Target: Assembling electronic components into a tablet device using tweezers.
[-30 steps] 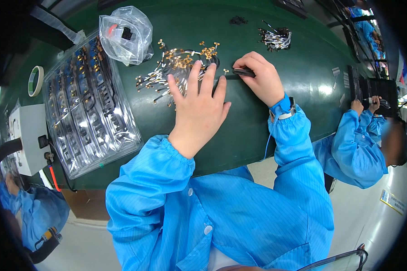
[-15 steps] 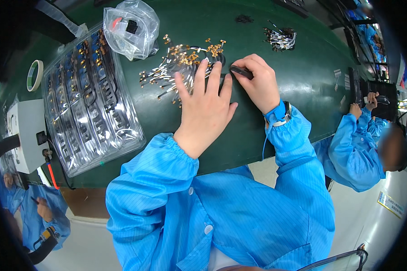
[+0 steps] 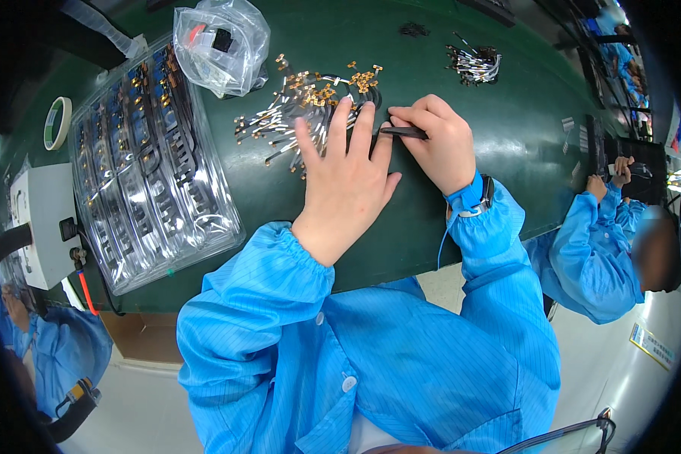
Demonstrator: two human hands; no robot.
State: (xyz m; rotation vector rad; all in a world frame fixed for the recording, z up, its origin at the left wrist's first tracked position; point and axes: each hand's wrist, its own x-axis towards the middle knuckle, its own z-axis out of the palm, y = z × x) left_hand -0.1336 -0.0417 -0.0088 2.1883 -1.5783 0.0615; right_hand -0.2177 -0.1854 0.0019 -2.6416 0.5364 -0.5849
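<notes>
My left hand (image 3: 348, 170) lies with its fingers spread over the near right part of a pile of flex cables (image 3: 299, 106), thin black and silver strips with gold-coloured ends. To its right, my right hand (image 3: 440, 142) is closed around slim black tweezers (image 3: 406, 132). Their tip points left, close to my left index finger. What lies under my left fingers is partly hidden, and I cannot tell whether the tip touches a cable.
On the left a clear plastic tray (image 3: 238, 231) holds rows of cables. Around it are a clear bag (image 3: 257, 38), a tape roll (image 3: 66, 125) and a grey box (image 3: 49, 216). A second cable bundle (image 3: 477, 66) and small black pieces (image 3: 414, 29) lie farther back. Co-workers sit at both sides.
My right hand has shifted slightly right and nearer, and the tweezers now show side-on with their tip pointing left. My left hand has hardly moved. The left co-worker's hand has moved.
</notes>
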